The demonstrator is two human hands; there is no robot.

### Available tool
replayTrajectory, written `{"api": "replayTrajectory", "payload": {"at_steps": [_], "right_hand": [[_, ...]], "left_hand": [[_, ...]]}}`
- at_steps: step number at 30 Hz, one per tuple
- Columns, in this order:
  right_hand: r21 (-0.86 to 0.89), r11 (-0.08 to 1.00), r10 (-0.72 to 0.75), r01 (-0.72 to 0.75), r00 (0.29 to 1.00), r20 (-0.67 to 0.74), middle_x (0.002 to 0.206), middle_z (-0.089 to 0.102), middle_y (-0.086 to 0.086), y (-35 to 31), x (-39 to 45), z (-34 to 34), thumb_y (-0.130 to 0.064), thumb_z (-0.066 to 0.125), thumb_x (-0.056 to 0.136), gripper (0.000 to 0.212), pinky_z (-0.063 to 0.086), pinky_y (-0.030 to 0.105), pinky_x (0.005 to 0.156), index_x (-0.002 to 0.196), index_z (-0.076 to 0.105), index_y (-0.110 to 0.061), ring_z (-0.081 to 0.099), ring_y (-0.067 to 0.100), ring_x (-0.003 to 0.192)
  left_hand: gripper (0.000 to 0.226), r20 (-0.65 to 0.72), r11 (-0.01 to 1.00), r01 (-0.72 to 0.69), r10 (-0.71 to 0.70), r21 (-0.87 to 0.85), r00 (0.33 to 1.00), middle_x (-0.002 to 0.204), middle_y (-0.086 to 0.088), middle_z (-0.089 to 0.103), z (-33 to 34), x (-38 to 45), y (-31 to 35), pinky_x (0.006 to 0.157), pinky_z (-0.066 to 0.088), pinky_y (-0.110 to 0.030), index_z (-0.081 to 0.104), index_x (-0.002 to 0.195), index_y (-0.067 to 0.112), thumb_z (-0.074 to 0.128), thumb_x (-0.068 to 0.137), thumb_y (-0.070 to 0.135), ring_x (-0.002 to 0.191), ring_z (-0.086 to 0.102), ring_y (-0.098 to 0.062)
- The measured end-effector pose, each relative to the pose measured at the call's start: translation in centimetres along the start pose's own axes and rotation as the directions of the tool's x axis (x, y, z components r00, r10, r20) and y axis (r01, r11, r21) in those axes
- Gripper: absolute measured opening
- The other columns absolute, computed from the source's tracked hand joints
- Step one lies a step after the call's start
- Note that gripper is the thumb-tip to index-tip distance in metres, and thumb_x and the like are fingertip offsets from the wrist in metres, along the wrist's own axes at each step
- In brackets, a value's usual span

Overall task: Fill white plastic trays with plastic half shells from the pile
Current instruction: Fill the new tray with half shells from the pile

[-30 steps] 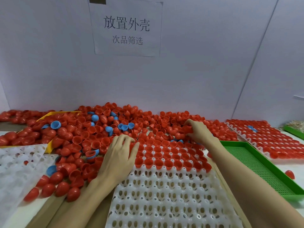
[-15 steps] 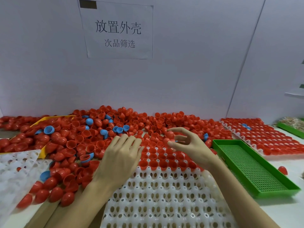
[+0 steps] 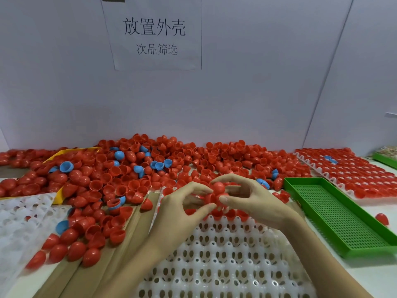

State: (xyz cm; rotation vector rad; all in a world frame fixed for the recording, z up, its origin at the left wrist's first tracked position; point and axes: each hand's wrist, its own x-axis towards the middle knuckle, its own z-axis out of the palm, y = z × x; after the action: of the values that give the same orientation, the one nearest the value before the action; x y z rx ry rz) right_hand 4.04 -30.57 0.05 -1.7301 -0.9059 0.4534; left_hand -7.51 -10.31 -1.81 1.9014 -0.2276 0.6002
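A pile [image 3: 171, 168] of red half shells, with a few blue ones mixed in, spreads along the wall behind everything. In front of it lies the white tray [image 3: 214, 265], its far rows holding red shells and its near cells bare. A filled tray [image 3: 348, 173] sits far right, a green tray [image 3: 335, 216] beside the white one, another white tray [image 3: 19, 220] at left. Above the white tray's far rows both hands meet: the left hand [image 3: 180, 209] and right hand [image 3: 255, 201] pinch a small clump of red shells [image 3: 217, 193] between thumbs and fingertips.
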Motion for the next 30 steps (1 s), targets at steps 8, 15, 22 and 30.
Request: {"api": "replayTrajectory", "payload": {"at_steps": [8,15,22,30], "right_hand": [[0.101,0.995,0.013,-0.016,0.999,0.029,0.132,0.072,0.005,0.5,-0.4,-0.7,-0.040,0.074,0.099,0.050,0.057,0.035,0.101,0.146,0.057,-0.036,0.070,0.027,0.122],[0.265,0.964,0.032,-0.027,0.999,-0.014,0.114,0.076,0.011,0.5,-0.6,-0.7,-0.029,0.081,0.094,0.039,0.058,0.031,0.096,0.130,0.066,-0.029,0.073,0.034,0.113],[0.106,0.993,0.047,-0.044,0.998,-0.035,0.091,0.073,0.000,0.0,-0.8,0.0,-0.040,0.082,0.090,0.032,0.056,0.024,0.085,0.114,0.067,-0.024,0.069,0.014,0.083],[-0.057,0.998,-0.008,0.010,0.999,0.050,0.107,0.073,0.009,-0.6,-1.0,1.0,-0.030,0.085,0.089,0.033,0.060,0.037,0.091,0.119,0.071,-0.026,0.071,0.029,0.098]], "left_hand": [[0.022,0.088,0.939,0.183,-0.164,-0.290,0.983,0.112,0.002,0.077,-0.9,0.7,-0.7,0.092,0.059,-0.028,0.075,0.113,0.022,0.075,0.092,0.014,0.107,0.074,-0.018],[0.035,-0.361,0.854,0.168,0.025,0.492,0.932,0.123,0.002,0.062,-5.0,1.6,-2.4,0.091,0.060,-0.035,0.068,0.125,0.017,0.076,0.091,0.020,0.102,0.065,-0.013],[0.034,-0.076,0.827,-0.136,0.211,0.546,0.975,0.121,0.012,0.062,-3.6,1.0,-0.7,0.092,0.059,-0.033,0.064,0.132,0.024,0.061,0.099,0.030,0.102,0.065,-0.005],[0.010,0.007,0.994,0.052,-0.052,0.098,0.999,0.104,0.019,0.067,0.9,-0.4,0.4,0.074,0.055,-0.016,0.075,0.102,0.031,0.069,0.096,0.037,0.087,0.070,-0.001]]}}
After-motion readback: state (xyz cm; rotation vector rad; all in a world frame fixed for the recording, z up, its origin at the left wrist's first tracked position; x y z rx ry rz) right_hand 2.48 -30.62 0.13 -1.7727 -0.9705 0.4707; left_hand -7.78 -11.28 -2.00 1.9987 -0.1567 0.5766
